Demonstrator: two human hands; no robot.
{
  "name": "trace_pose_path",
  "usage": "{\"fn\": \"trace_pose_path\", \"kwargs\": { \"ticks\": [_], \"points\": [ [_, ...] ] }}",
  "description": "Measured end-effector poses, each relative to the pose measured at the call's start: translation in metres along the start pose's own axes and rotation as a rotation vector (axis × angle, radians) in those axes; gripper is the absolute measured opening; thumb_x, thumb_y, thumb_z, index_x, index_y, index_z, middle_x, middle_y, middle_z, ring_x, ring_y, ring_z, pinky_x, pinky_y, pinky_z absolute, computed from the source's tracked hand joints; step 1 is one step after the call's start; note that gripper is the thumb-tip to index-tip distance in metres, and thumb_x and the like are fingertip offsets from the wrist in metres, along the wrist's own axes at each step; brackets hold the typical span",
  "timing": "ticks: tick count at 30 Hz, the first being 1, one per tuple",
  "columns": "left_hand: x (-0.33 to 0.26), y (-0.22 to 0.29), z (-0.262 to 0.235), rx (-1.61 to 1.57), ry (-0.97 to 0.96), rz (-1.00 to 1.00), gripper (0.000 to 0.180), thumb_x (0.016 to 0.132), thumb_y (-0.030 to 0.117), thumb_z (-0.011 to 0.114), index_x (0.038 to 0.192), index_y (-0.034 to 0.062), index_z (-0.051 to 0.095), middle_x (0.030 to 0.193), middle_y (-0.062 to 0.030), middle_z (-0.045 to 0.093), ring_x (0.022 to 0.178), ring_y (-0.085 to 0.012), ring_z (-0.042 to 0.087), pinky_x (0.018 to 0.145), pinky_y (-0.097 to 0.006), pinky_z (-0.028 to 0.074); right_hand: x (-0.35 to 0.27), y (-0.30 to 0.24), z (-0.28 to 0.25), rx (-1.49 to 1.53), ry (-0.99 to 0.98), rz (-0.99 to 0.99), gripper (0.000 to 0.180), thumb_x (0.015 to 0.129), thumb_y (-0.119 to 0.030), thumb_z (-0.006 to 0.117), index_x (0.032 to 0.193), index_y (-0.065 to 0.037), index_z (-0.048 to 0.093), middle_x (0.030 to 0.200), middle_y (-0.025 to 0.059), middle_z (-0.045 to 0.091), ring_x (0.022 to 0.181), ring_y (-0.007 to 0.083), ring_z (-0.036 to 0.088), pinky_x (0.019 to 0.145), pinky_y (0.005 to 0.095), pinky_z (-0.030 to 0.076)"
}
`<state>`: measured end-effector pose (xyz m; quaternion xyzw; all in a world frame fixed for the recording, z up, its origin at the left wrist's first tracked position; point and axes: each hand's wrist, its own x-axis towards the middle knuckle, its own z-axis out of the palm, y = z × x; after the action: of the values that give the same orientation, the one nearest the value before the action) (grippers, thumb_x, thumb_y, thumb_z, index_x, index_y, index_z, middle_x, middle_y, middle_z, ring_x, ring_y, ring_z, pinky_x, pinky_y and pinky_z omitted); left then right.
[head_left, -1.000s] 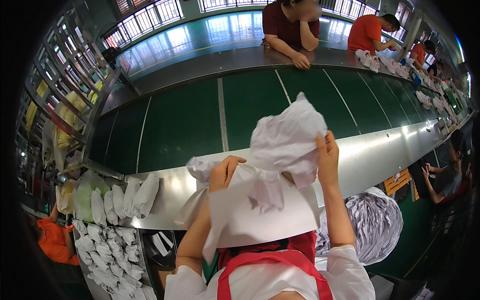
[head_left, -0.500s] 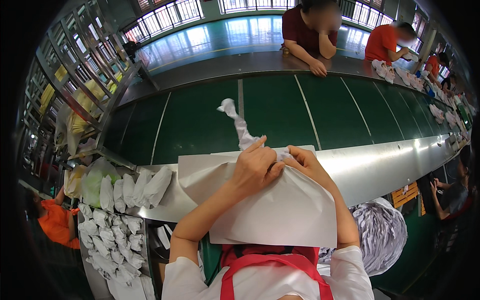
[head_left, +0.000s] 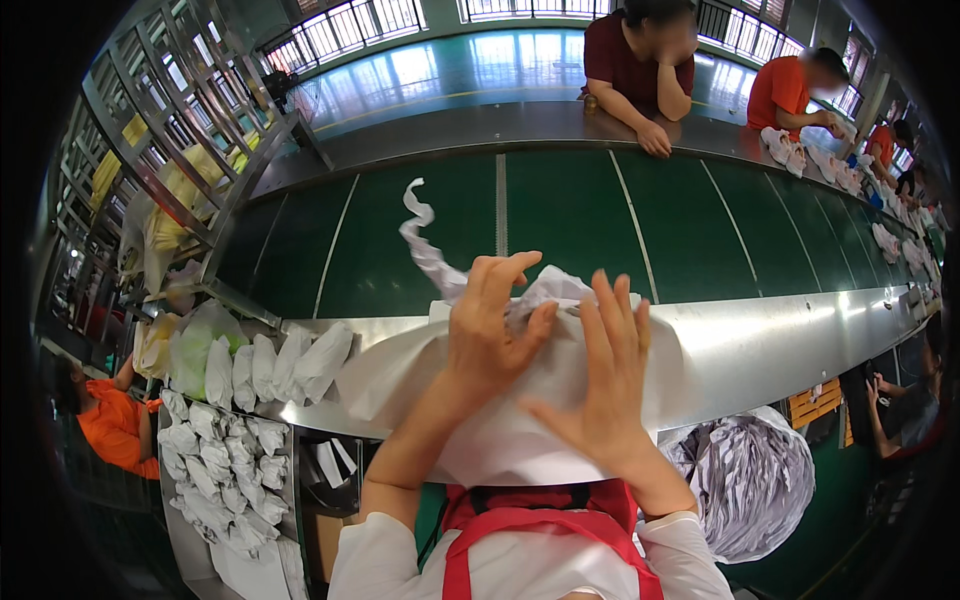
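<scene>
Both hands on white paper at the steel ledge

The large white paper sheet [head_left: 500, 440] lies on the steel ledge [head_left: 780, 340] beside the green conveyor belt [head_left: 570, 230]. Left hand [head_left: 490, 330] pinches its crumpled top; right hand [head_left: 600, 390] presses flat, fingers spread. Small white stuffed packets [head_left: 290, 360] line the left

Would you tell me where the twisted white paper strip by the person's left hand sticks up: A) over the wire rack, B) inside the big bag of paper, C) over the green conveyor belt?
C: the twisted paper strip rises from the white paper bundle under the left hand, against the green conveyor belt.
</scene>
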<state>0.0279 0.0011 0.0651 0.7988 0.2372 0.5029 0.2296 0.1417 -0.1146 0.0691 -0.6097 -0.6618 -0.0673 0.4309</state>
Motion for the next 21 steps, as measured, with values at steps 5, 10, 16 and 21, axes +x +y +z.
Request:
{"fn": "trace_pose_path", "kwargs": {
  "ticks": [5,10,16,21],
  "points": [
    [-0.012,0.000,0.008,-0.991,0.061,-0.391,0.044,0.082,0.015,0.060,0.120,0.0009,0.044,0.086,-0.0024,0.051,0.074,-0.0063,0.049,0.067,-0.018,0.041,-0.006,0.048,0.044,0.561,-0.198,0.188,0.108,0.052,-0.032,0.085,0.140,-0.005,0.029,0.135,0.0182,0.040,0.130,0.0337,0.034,0.106,0.0398,0.025],
    [-0.026,-0.022,0.026,-1.248,0.058,-0.524,0.051,0.085,0.022,0.061,0.125,0.0014,0.037,0.087,-0.0014,0.050,0.078,-0.0087,0.052,0.071,-0.018,0.043,-0.033,0.060,0.069,1.157,-0.414,0.548,0.109,0.046,-0.032,0.086,0.136,0.000,0.032,0.123,0.0108,0.050,0.114,0.0205,0.048,0.097,0.0311,0.037],
    [-0.026,0.009,0.002,-0.232,-0.103,-0.129,0.083,0.071,0.030,0.075,0.135,0.0041,0.030,0.138,-0.0169,0.033,0.129,-0.0342,0.030,0.107,-0.044,0.023,-0.027,0.047,0.035,0.649,0.081,0.575,0.059,0.059,-0.007,0.080,0.111,-0.001,0.053,0.099,0.0070,0.059,0.088,0.0173,0.057,0.078,0.0300,0.048],
    [-0.057,0.004,0.019,-0.250,-0.537,-0.389,0.084,0.061,0.031,0.083,0.129,0.0016,0.044,0.130,-0.0200,0.047,0.127,-0.0353,0.036,0.104,-0.046,0.031,-0.027,0.051,0.018,0.578,0.222,0.544,0.067,0.062,-0.025,0.082,0.114,0.002,0.050,0.105,0.0111,0.057,0.093,0.0199,0.058,0.082,0.0302,0.047]
  ]
}}
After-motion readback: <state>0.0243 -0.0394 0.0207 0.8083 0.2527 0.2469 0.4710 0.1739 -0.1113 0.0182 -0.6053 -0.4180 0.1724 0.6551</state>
